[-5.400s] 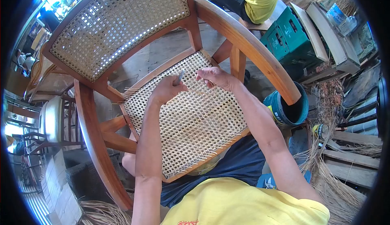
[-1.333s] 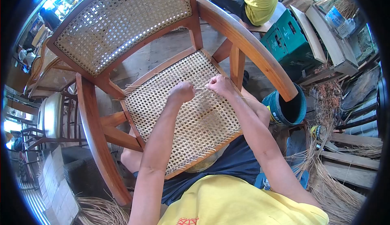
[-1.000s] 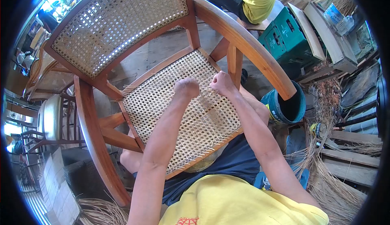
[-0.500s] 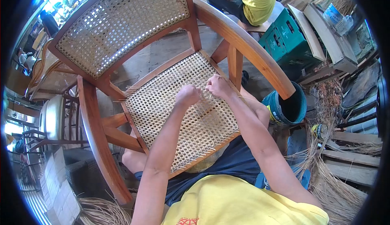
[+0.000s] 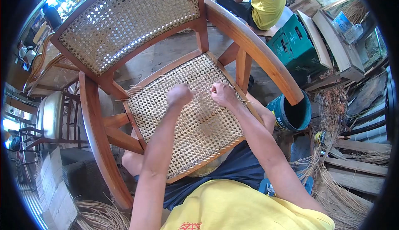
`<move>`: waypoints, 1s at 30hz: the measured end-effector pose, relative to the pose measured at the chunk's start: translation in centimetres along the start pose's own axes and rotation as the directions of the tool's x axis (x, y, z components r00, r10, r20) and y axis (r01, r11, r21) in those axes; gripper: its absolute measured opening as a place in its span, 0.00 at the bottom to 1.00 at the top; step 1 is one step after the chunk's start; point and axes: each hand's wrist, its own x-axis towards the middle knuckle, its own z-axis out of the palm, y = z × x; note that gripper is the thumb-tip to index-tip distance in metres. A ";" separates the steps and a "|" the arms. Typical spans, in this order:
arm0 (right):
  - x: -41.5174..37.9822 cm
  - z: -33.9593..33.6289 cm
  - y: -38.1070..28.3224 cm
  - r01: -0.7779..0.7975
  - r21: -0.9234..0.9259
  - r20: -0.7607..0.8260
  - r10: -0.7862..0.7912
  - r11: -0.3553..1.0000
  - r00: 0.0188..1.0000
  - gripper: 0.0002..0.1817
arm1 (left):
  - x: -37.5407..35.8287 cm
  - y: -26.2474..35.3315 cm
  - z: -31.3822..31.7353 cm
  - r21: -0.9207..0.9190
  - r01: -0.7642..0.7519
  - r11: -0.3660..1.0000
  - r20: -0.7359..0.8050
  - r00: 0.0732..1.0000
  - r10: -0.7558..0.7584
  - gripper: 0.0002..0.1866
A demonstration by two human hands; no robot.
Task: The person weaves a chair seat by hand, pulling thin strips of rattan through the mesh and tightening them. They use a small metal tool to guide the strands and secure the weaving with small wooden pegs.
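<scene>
A wooden armchair with a woven cane seat (image 5: pixel 162 124) stands before me, its seat over my lap. Loose strand ends stick out along the seat's left and front edges. My right hand (image 5: pixel 223 94) is closed, thumb and finger pinching a thin cane strand just above the right half of the seat. My left hand (image 5: pixel 180 94), somewhat blurred, is curled into a fist over the middle of the weave. Between the two hands runs a thin pale line of cane strand (image 5: pixel 203 91). Its ends inside the fingers are hidden.
The cane backrest (image 5: pixel 133 24) rises at the far side, with curved armrests (image 5: pixel 259 47) around the seat. A teal bucket (image 5: pixel 297 116), green crates (image 5: pixel 296 43) and loose cane bundles (image 5: pixel 332 188) are at right. Another person (image 5: pixel 264 3) sits beyond. More chairs (image 5: pixel 52 113) stand left.
My left hand has moved left, away from my right hand, so the gap between them is wider. The right hand stays nearly in place. The view has shifted slightly.
</scene>
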 end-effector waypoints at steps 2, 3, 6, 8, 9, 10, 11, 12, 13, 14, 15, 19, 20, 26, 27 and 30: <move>0.0 0.1 0.1 -0.003 0.018 0.010 0.003 1.000 1.000 0.11 | 0.7 -5.2 -2.2 0.078 -0.006 0.997 -0.176 0.984 0.019 0.28; 0.2 0.0 0.2 0.011 -0.022 -0.037 -0.012 1.000 0.999 0.12 | 2.0 -8.0 -1.3 0.133 -0.123 0.983 -0.410 0.897 0.168 0.29; 0.9 -0.2 -0.8 0.102 0.150 -0.065 -0.093 0.983 0.994 0.13 | -1.7 -4.7 -6.4 0.034 -0.099 0.995 -0.259 0.960 0.104 0.28; 2.0 0.6 -1.4 0.169 0.584 -0.013 -0.199 0.794 0.980 0.15 | -2.7 -2.5 -7.8 -0.122 -0.202 0.972 -0.222 0.960 0.172 0.26; 2.6 0.8 -1.0 0.170 0.583 -0.014 -0.199 0.794 0.980 0.15 | -2.7 -1.8 -7.6 -0.122 -0.203 0.972 -0.223 0.960 0.172 0.26; 3.0 0.5 -1.0 0.162 0.651 0.028 -0.237 0.741 0.971 0.15 | -2.5 -1.3 -7.6 -0.138 -0.187 0.973 -0.204 0.966 0.157 0.26; 3.4 0.2 -1.0 0.150 0.713 0.066 -0.279 0.685 0.958 0.15 | -2.3 -1.0 -7.5 -0.154 -0.171 0.973 -0.187 0.972 0.142 0.26; 3.5 0.0 -0.8 0.054 0.576 0.053 -0.103 0.816 0.993 0.14 | -1.4 -1.1 -6.4 -0.107 -0.166 0.980 -0.236 0.962 0.137 0.25; 3.3 -0.4 -0.7 0.055 0.578 0.053 -0.105 0.814 0.993 0.14 | 0.4 -1.5 -4.3 -0.105 -0.164 0.981 -0.237 0.962 0.136 0.25; 2.9 -0.7 -0.5 0.003 0.440 0.057 -0.032 0.898 0.998 0.13 | 2.3 -2.1 -1.9 -0.002 -0.179 0.984 -0.205 0.963 0.175 0.24; 2.5 -1.0 -0.2 -0.056 0.291 0.050 0.044 0.955 0.998 0.12 | 3.1 -2.2 -0.5 0.100 -0.197 0.975 -0.168 0.963 0.212 0.23; 2.7 1.1 1.5 0.044 0.233 -0.080 -0.026 0.971 0.996 0.10 | 1.8 -0.6 1.4 -0.010 -0.185 0.983 -0.014 0.983 0.185 0.21; 2.9 1.0 1.5 0.006 0.222 -0.020 -0.001 0.975 1.000 0.10 | 1.5 -0.3 1.5 0.020 -0.183 0.983 -0.013 0.983 0.183 0.21; 2.8 -0.8 0.4 -0.110 0.152 0.108 0.094 0.982 0.990 0.10 | 0.6 1.6 0.6 0.266 -0.221 0.938 -0.108 0.960 0.257 0.13; 3.2 -0.4 0.8 -0.111 0.150 0.113 0.094 0.982 0.989 0.10 | 0.5 2.2 0.5 0.263 -0.219 0.940 -0.105 0.962 0.254 0.13; 3.5 -0.4 1.0 -0.075 0.135 0.038 0.071 0.988 0.997 0.09 | 1.0 2.9 0.9 0.263 -0.244 0.934 -0.088 0.958 0.274 0.13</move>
